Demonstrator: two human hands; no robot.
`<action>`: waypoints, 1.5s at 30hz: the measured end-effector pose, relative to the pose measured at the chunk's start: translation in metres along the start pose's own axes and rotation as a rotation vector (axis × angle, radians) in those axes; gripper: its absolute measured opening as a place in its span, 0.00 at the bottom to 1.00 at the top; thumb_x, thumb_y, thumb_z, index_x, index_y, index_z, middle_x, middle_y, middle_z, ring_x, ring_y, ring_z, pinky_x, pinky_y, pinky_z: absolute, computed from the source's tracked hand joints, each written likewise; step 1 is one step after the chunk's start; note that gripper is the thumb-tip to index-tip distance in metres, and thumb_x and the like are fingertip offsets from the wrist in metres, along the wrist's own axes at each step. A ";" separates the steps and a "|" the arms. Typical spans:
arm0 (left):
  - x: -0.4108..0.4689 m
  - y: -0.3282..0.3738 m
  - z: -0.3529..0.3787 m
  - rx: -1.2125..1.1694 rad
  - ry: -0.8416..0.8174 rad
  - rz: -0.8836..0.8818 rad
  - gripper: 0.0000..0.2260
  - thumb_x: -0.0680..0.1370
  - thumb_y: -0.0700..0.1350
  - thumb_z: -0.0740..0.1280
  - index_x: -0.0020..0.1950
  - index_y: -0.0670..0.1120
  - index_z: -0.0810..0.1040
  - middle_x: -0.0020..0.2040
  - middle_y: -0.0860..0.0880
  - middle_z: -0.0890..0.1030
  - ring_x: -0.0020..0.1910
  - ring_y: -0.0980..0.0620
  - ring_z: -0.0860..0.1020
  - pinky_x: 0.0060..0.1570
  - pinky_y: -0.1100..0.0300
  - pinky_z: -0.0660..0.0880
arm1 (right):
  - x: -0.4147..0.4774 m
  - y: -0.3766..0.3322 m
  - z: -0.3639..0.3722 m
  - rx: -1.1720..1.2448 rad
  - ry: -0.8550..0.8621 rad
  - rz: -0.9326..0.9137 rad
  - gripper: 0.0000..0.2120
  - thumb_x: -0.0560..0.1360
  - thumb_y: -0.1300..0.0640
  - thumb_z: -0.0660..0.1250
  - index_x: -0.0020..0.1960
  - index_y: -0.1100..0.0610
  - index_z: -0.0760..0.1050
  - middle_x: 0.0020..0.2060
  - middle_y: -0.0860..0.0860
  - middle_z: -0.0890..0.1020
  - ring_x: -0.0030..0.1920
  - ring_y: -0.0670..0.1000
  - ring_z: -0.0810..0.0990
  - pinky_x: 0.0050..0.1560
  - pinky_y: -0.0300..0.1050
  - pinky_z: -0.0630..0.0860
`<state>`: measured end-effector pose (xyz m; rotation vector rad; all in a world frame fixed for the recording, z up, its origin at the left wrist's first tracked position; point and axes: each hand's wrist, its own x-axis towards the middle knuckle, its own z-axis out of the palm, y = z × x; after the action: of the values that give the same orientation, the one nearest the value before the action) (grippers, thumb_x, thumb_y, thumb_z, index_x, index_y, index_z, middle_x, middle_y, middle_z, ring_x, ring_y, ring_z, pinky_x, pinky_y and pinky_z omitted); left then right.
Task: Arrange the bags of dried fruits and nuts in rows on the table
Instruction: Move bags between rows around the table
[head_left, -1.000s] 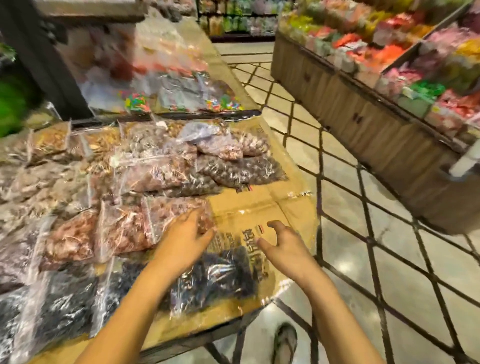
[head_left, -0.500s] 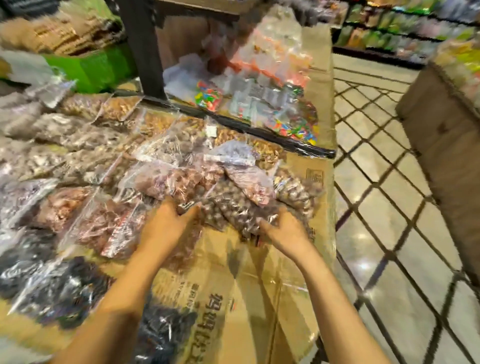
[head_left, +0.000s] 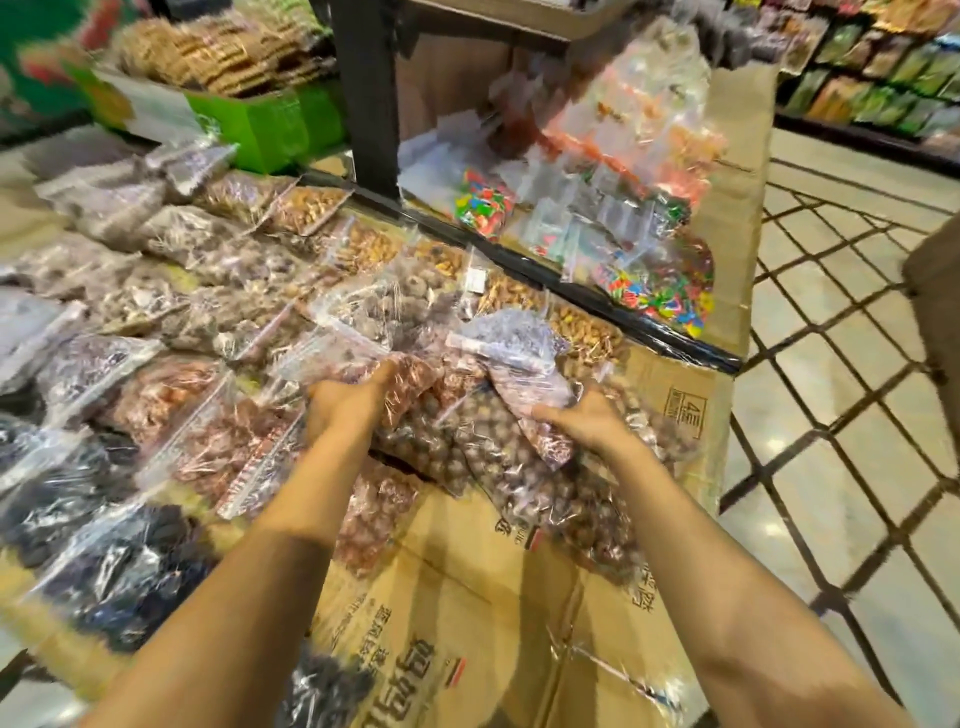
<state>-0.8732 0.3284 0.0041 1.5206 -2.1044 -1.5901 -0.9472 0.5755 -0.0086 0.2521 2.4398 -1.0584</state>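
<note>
Clear bags of dried fruits and nuts lie in rows on a cardboard-covered table. My left hand grips a bag of reddish-brown nuts at the right end of the rows. My right hand holds a clear bag of pinkish-brown nuts from its right side. Both bags sit on top of a large bag of round brown nuts, which is lifted off the cardboard at its near edge. Bags of dark fruit lie at the near left.
Bags of coloured candy lie on a second cardboard surface behind a black edge. A dark post stands at the back. A green box of snacks sits at the back left. Tiled floor runs along the right.
Both hands moved from the near bare cardboard up to the pile at the right end. They now hold the top bags, and the big bag of round nuts has risen with them.
</note>
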 end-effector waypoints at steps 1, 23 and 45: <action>0.001 0.002 0.001 0.020 0.008 -0.007 0.44 0.65 0.69 0.70 0.68 0.38 0.68 0.56 0.41 0.79 0.52 0.41 0.79 0.52 0.52 0.74 | -0.001 -0.003 -0.001 -0.018 -0.021 0.003 0.41 0.61 0.41 0.78 0.66 0.62 0.69 0.59 0.55 0.77 0.57 0.57 0.78 0.57 0.49 0.76; -0.084 -0.107 -0.055 -0.187 -0.297 0.072 0.45 0.57 0.58 0.81 0.63 0.67 0.54 0.62 0.43 0.76 0.54 0.42 0.80 0.54 0.37 0.77 | -0.125 0.045 0.066 0.146 0.336 -0.040 0.43 0.55 0.42 0.74 0.64 0.58 0.64 0.56 0.55 0.77 0.53 0.58 0.78 0.51 0.55 0.78; -0.069 -0.125 -0.122 0.353 -0.328 0.309 0.25 0.78 0.60 0.60 0.49 0.38 0.80 0.37 0.44 0.84 0.32 0.46 0.84 0.40 0.43 0.81 | -0.166 0.096 0.124 -0.067 -0.053 -0.299 0.45 0.54 0.35 0.76 0.62 0.47 0.58 0.58 0.46 0.74 0.58 0.47 0.75 0.56 0.47 0.78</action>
<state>-0.6876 0.3026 -0.0057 0.9797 -2.7583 -1.4939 -0.7269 0.5535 -0.0636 -0.1667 2.5106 -1.0858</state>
